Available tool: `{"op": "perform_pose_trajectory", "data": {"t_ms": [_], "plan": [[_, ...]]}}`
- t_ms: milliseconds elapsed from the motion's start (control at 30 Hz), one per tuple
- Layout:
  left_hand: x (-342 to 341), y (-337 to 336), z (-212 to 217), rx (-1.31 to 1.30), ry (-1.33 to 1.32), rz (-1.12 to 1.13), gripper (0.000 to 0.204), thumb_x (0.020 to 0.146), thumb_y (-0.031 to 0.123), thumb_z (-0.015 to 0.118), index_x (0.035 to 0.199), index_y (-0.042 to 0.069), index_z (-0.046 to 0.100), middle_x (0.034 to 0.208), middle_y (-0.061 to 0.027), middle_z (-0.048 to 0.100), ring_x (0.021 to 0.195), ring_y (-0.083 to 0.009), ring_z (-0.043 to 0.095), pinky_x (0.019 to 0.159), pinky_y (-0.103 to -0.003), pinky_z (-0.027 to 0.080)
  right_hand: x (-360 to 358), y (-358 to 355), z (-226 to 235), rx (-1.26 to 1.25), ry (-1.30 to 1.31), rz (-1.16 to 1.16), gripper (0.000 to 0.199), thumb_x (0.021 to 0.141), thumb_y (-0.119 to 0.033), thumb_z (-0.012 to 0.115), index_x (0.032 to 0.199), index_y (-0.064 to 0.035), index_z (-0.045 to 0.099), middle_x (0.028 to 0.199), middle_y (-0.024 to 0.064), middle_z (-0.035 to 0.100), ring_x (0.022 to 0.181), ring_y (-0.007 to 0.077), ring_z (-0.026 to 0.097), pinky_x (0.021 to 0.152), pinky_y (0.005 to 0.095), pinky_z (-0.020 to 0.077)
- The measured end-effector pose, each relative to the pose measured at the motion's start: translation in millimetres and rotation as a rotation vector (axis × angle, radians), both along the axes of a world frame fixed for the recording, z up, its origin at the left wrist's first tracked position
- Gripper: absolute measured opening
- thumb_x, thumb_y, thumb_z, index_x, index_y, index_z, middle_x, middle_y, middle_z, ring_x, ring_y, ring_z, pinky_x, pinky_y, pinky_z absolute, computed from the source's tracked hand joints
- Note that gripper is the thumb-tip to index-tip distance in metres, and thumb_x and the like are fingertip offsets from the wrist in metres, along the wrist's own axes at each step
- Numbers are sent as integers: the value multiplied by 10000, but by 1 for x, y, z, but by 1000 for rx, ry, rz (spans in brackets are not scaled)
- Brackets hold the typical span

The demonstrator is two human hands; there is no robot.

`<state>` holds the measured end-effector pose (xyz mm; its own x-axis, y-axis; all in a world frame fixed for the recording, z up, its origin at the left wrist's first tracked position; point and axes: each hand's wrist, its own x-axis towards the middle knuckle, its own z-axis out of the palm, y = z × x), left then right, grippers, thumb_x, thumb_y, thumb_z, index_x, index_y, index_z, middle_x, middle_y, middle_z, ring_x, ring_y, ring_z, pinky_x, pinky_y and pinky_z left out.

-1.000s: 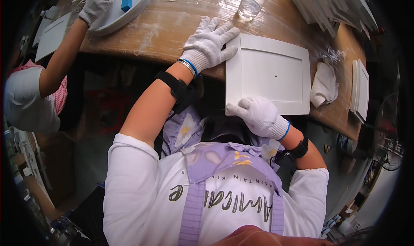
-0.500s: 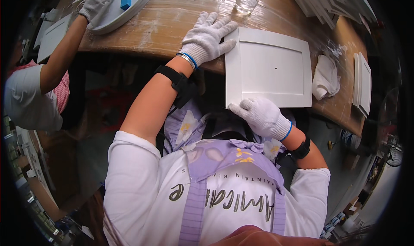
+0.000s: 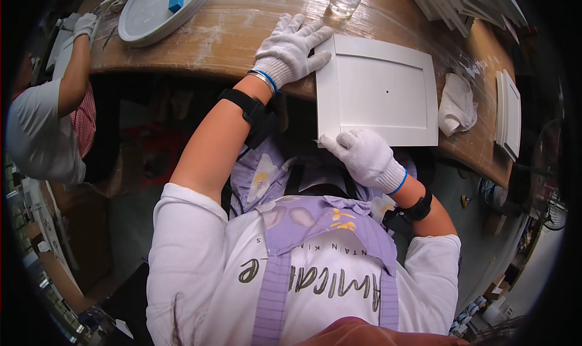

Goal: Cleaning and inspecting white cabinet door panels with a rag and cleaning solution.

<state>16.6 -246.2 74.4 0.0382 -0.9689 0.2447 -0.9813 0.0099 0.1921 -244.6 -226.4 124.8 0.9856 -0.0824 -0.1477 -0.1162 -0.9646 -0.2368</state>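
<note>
Left hand (image 3: 290, 50), upper centre of the frame: from my remote seat I see it gloved in white, laid palm down with the fingers fanned wide toward the top; its thumb reaches right to the left edge of a white framed panel (image 3: 385, 91), and it grips nothing that I can see; the forearm rises on a slant from lower left, with a black band (image 3: 245, 106) below the wrist. Right hand (image 3: 367, 159), centre of the frame: it comes in from lower right, fingers bent, tips at the panel's lower-left corner; I cannot tell whether it pinches that corner or merely rests against it (the glove hides the contact). The panel lies right of centre, recessed face up, a small dark spot near its middle; its lower-left part juts past the edge of the brown table (image 3: 230, 43). Surroundings: a crumpled white cloth (image 3: 458, 106) sits just beside the panel's right edge; a clear glass (image 3: 346, 0) stands near its top edge; thin white boards (image 3: 508, 116) lean at far right, and more boards (image 3: 464, 6) crowd the upper right; at upper left, a round white tray (image 3: 145, 16) bears a blue block (image 3: 176, 2), with a co-worker's gloved hand (image 3: 85, 26) beyond it.
</note>
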Motion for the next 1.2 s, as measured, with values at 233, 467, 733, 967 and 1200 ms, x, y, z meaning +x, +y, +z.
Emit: {"op": "perform_pose_trajectory", "data": {"t_ms": [233, 467, 733, 967, 1200], "plan": [[2, 0, -8, -50, -25, 11, 564, 928, 552, 466, 1409, 258, 477, 1496, -45, 414, 1417, -352, 283, 1202, -448, 157, -37, 25, -10, 195, -369, -269, 512, 701, 54, 609, 1200, -65, 604, 757, 109, 580, 668, 289, 619, 563, 386, 507], [1, -4, -11, -57, -23, 1, 573, 928, 558, 456, 1404, 241, 483, 1488, -51, 424, 1408, -346, 302, 1198, -460, 168, -40, 16, -13, -7, -227, -244, 497, 719, 16, 597, 1209, -70, 602, 795, 110, 595, 697, 309, 615, 604, 415, 510], [1, -3, -10, -57, -45, -2, 567, 931, 548, 456, 1407, 239, 477, 1493, -50, 417, 1407, -347, 299, 1197, -456, 171, -45, 13, -10, -10, -219, -357, 511, 700, 46, 591, 1196, -74, 615, 797, 123, 600, 697, 319, 610, 612, 410, 506], [3, -3, -11, -74, -43, -16, 571, 932, 541, 464, 1406, 224, 479, 1487, -61, 424, 1407, -350, 300, 1196, -458, 170, -41, 2, -6, 70, -299, -269, 483, 723, 36, 576, 1181, -108, 627, 818, 108, 599, 720, 313, 616, 606, 401, 505], [2, -4, -12, -70, -36, -10, 576, 930, 540, 469, 1412, 223, 473, 1484, -61, 429, 1405, -352, 306, 1198, -459, 162, -33, -16, -1, 0, -192, -319, 454, 763, -9, 567, 1202, -118, 604, 847, 120, 597, 743, 323, 622, 623, 406, 517]]}}
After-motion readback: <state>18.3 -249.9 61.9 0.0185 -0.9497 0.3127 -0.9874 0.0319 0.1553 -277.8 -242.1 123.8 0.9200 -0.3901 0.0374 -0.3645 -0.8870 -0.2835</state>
